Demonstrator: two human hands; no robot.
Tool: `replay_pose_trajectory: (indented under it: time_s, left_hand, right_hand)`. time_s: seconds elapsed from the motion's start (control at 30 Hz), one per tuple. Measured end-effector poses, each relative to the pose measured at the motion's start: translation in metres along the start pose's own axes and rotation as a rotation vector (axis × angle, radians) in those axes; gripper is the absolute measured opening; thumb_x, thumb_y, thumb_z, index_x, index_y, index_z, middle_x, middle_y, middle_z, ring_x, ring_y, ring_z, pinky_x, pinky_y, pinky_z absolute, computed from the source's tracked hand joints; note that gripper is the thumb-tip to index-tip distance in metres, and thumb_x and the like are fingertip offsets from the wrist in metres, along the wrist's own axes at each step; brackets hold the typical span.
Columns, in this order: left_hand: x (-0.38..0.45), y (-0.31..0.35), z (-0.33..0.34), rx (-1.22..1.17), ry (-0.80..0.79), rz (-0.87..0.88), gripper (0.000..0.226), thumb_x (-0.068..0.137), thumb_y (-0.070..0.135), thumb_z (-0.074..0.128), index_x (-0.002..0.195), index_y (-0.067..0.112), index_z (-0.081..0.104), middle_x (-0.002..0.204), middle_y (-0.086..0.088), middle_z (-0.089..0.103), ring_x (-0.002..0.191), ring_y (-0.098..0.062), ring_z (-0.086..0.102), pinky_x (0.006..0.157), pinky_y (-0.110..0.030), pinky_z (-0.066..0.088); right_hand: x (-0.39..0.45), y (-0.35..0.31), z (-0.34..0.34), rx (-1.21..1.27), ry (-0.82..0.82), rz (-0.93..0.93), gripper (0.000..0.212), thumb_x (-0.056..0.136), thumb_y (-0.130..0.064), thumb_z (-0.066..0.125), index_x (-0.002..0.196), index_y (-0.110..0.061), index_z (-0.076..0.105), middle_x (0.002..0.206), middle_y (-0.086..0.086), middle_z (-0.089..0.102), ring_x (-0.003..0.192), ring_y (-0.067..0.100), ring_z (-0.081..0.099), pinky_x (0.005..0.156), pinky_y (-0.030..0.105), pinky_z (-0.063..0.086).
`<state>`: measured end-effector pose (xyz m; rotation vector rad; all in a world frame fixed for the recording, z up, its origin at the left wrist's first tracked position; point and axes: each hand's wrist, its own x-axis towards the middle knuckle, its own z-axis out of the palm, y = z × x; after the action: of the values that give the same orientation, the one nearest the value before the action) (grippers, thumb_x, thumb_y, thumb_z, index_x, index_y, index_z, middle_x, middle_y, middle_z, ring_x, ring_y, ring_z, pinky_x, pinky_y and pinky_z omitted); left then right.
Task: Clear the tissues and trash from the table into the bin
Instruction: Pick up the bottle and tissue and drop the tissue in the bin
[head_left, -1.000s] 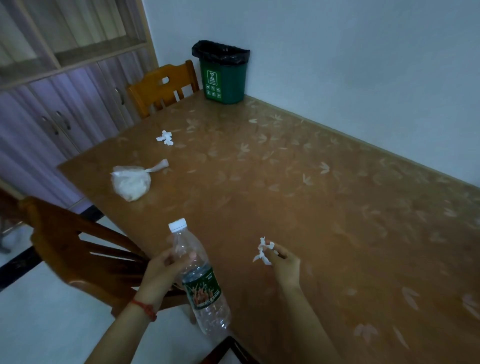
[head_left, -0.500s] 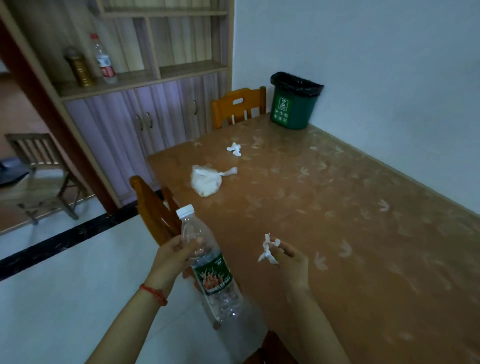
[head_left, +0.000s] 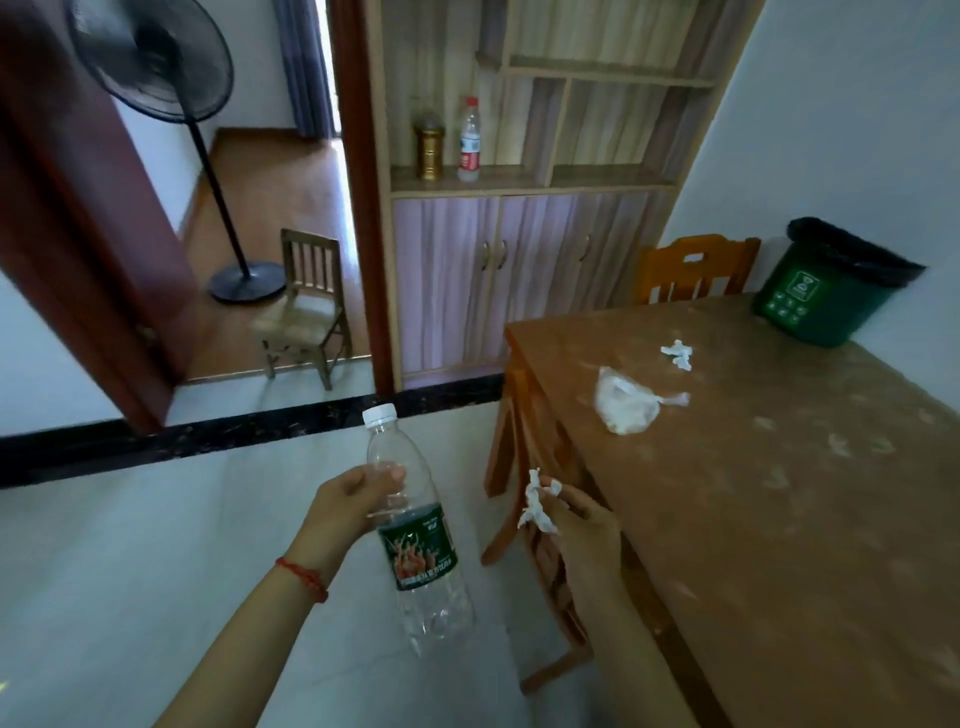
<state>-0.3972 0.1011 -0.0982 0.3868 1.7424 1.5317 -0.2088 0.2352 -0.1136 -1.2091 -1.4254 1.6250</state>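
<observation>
My left hand (head_left: 347, 506) grips a clear plastic bottle (head_left: 415, 535) with a white cap and green label, held over the floor to the left of the table. My right hand (head_left: 582, 530) pinches a crumpled white tissue (head_left: 536, 503) near the table's left edge. On the brown table (head_left: 779, 519) lie a knotted white plastic bag (head_left: 626, 402) and, beyond it, a small crumpled tissue (head_left: 678, 353). The green bin (head_left: 826, 288) with a black liner stands on the table's far corner by the wall.
A wooden chair (head_left: 535, 493) is tucked at the table's left side, another chair (head_left: 693, 267) at its far end. A cabinet (head_left: 519, 208) with bottles on a shelf stands behind. A small chair (head_left: 306, 306) and standing fan (head_left: 208, 156) are by the doorway.
The view has swung left, so the table and bin now sit at the right. Both hands, still holding the bottle and tissue, now hang over the floor beside the table's edge.
</observation>
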Motion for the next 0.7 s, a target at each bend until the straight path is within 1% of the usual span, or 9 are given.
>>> replay_pose_trajectory:
  time_s: [0.07, 0.13, 0.2, 0.3, 0.4, 0.53, 0.63, 0.7]
  left_hand:
    - [0.004, -0.001, -0.034, -0.026, 0.053, -0.014, 0.023, 0.084, 0.026, 0.06, 0.1, 0.009, 0.062, 0.102, -0.017, 0.065, 0.097, -0.032, 0.062, 0.088, -0.041, 0.049]
    - [0.006, -0.002, -0.064, -0.043, 0.103, -0.03, 0.026, 0.084, 0.025, 0.059, 0.102, 0.005, 0.061, 0.1, -0.017, 0.064, 0.093, -0.03, 0.061, 0.083, -0.037, 0.051]
    - [0.007, -0.003, -0.089, -0.059, 0.142, -0.035, 0.021, 0.085, 0.024, 0.059, 0.097, 0.007, 0.062, 0.097, -0.016, 0.064, 0.088, -0.028, 0.061, 0.076, -0.032, 0.052]
    - [0.014, -0.003, -0.12, -0.08, 0.203, -0.041, 0.013, 0.084, 0.024, 0.059, 0.089, 0.011, 0.062, 0.096, -0.016, 0.064, 0.088, -0.029, 0.061, 0.073, -0.029, 0.054]
    - [0.028, -0.002, -0.14, -0.089, 0.251, -0.049, 0.013, 0.085, 0.024, 0.058, 0.087, 0.012, 0.062, 0.093, -0.015, 0.064, 0.084, -0.025, 0.061, 0.065, -0.024, 0.054]
    - [0.06, 0.004, -0.159, -0.11, 0.297, -0.055, 0.014, 0.085, 0.023, 0.059, 0.088, 0.009, 0.062, 0.092, -0.015, 0.064, 0.08, -0.023, 0.061, 0.06, -0.02, 0.055]
    - [0.096, 0.014, -0.167, -0.115, 0.318, -0.057, 0.018, 0.085, 0.022, 0.059, 0.092, 0.006, 0.062, 0.092, -0.015, 0.063, 0.08, -0.024, 0.061, 0.065, -0.025, 0.053]
    - [0.125, 0.024, -0.172, -0.12, 0.321, -0.049, 0.024, 0.085, 0.022, 0.059, 0.097, 0.001, 0.062, 0.091, -0.015, 0.063, 0.08, -0.023, 0.061, 0.064, -0.025, 0.053]
  right_hand:
    - [0.003, 0.004, 0.035, -0.065, -0.094, 0.032, 0.007, 0.084, -0.019, 0.066, 0.085, -0.021, 0.073, 0.071, -0.006, 0.071, 0.071, 0.016, 0.063, 0.062, 0.021, 0.051]
    - [0.003, 0.005, 0.068, -0.074, -0.118, 0.028, 0.007, 0.084, -0.016, 0.066, 0.087, -0.017, 0.073, 0.069, -0.004, 0.068, 0.063, 0.009, 0.06, 0.051, 0.01, 0.045]
    - [0.002, 0.002, 0.098, -0.06, -0.148, 0.012, 0.011, 0.083, -0.012, 0.067, 0.093, -0.011, 0.071, 0.072, -0.001, 0.067, 0.062, 0.006, 0.059, 0.048, 0.006, 0.043]
    - [0.006, -0.001, 0.133, -0.072, -0.219, -0.006, 0.014, 0.082, -0.01, 0.067, 0.096, -0.01, 0.071, 0.074, 0.0, 0.066, 0.064, 0.005, 0.058, 0.051, 0.005, 0.042]
    - [0.021, -0.002, 0.162, -0.087, -0.257, -0.001, 0.012, 0.081, -0.01, 0.068, 0.093, -0.012, 0.072, 0.068, 0.0, 0.066, 0.058, 0.002, 0.058, 0.051, 0.006, 0.041]
    - [0.054, -0.001, 0.196, -0.098, -0.284, 0.027, 0.015, 0.08, -0.012, 0.069, 0.095, -0.012, 0.073, 0.078, 0.005, 0.071, 0.071, 0.01, 0.061, 0.057, 0.007, 0.046]
    - [0.087, -0.007, 0.221, -0.062, -0.28, 0.043, 0.016, 0.079, -0.01, 0.07, 0.095, -0.012, 0.072, 0.076, 0.005, 0.069, 0.068, 0.009, 0.059, 0.055, 0.007, 0.045]
    - [0.113, -0.011, 0.238, -0.063, -0.278, 0.049, 0.015, 0.078, -0.01, 0.071, 0.094, -0.012, 0.072, 0.074, 0.007, 0.068, 0.065, 0.009, 0.058, 0.051, 0.007, 0.043]
